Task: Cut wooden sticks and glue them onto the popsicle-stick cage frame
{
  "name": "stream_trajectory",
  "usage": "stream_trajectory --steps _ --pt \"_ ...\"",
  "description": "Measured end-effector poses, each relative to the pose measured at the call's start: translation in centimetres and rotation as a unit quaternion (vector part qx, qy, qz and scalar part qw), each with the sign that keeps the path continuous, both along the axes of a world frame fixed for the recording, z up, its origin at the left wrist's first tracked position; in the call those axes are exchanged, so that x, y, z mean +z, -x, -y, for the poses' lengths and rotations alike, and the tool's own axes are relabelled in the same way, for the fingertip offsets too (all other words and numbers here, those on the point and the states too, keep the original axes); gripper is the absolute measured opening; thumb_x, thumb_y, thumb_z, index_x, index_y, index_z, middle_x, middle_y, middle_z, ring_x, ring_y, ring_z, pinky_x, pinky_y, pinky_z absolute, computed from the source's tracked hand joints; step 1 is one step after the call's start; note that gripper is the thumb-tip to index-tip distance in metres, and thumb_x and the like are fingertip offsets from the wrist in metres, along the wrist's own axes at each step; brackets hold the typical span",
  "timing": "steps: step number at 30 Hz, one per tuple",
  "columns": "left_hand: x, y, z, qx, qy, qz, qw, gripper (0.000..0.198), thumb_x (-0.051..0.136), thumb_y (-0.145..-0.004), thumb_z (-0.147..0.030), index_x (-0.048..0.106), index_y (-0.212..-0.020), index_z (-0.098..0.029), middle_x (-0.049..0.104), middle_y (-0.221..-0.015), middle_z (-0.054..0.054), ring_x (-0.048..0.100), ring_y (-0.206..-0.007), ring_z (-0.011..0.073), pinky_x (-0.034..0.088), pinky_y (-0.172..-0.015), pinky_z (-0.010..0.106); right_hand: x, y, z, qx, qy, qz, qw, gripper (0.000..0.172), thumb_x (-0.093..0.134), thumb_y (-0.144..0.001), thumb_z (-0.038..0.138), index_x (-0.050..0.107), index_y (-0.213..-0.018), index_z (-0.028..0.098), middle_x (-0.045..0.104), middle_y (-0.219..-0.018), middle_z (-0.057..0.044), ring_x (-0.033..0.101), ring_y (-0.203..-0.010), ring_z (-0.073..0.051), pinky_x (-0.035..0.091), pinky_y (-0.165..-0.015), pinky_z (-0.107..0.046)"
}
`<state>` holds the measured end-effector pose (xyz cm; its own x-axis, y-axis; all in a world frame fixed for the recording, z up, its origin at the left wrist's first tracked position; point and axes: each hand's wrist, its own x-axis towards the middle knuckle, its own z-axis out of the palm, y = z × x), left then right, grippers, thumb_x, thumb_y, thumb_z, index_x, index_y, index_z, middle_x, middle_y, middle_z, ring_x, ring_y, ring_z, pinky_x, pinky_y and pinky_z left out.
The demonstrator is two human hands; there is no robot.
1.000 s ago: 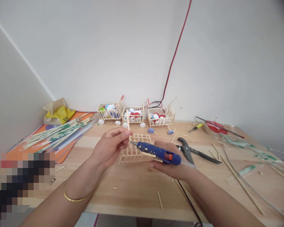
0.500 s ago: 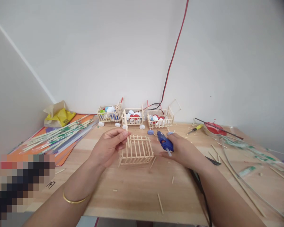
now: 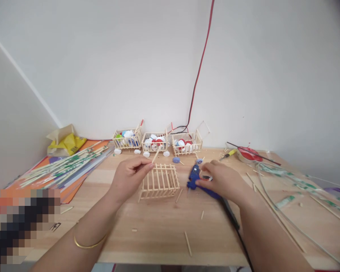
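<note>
My left hand (image 3: 133, 175) pinches a short wooden stick (image 3: 157, 154) between thumb and fingertips, its free end pointing up and away. Just beneath and to the right of it stands a small cage-like frame of glued wooden sticks (image 3: 160, 183). A blue glue gun (image 3: 195, 174) lies on the tabletop right of that frame, its nozzle toward the back. Beside its handle is my right hand (image 3: 219, 179), with thumb and fingers parted around a gap. The thumb tip is at the gun's body; whether it touches is hard to tell.
Three stick-built carts (image 3: 155, 143) filled with bottle caps line the wall. Bundled sticks (image 3: 70, 166) and a yellow bag (image 3: 68, 145) are at left. A yellow-handled knife (image 3: 229, 154), red bowl (image 3: 248, 154) and plastic wrappers (image 3: 289, 200) lie at right. Stick offcuts (image 3: 188, 243) are scattered in front.
The glue gun has gone from my right hand's grip to resting on the table, and those fingers have loosened. The stick in my left hand has tipped from upright to slanting.
</note>
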<state>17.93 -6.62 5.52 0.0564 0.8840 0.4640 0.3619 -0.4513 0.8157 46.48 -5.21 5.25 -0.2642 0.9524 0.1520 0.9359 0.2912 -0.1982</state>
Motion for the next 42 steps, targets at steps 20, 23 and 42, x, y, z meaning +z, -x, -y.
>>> stream_trajectory --steps 20,23,42 --pt "-1.2 -2.4 1.3 0.079 -0.313 -0.401 0.857 0.017 0.053 -0.089 -0.017 0.065 -0.078 -0.021 0.065 -0.079 0.006 0.048 -0.078 0.021 0.033 -0.07 0.035 0.2 7.5 2.7 0.151 -0.257 -0.047 0.953 0.017 0.053 -0.093 0.029 0.066 -0.083 0.026 0.061 -0.089 -0.002 0.044 -0.086 -0.018 0.026 -0.076 -0.036" --pt "-0.9 -1.9 1.1 0.064 -0.293 -0.348 0.888 0.011 0.057 -0.087 -0.021 0.068 -0.091 -0.021 0.067 -0.09 0.008 0.052 -0.085 0.0221 0.038 -0.076 0.036 -0.2 7.3 2.0 0.137 -0.239 -0.086 0.958 0.02 0.053 -0.093 0.031 0.068 -0.081 0.024 0.061 -0.088 -0.003 0.045 -0.083 -0.018 0.025 -0.074 -0.036" --pt "-0.7 1.0 -1.8 0.061 0.143 -0.044 0.987 0.026 0.06 -0.075 -0.035 0.068 -0.092 -0.017 0.066 -0.081 0.003 0.058 -0.074 0.0165 0.043 -0.069 0.028 -2.6 7.8 -0.8 0.195 -0.137 -0.199 0.951 0.008 0.066 -0.084 0.024 0.074 -0.084 0.021 0.061 -0.084 -0.005 0.051 -0.083 -0.019 0.035 -0.075 -0.034"
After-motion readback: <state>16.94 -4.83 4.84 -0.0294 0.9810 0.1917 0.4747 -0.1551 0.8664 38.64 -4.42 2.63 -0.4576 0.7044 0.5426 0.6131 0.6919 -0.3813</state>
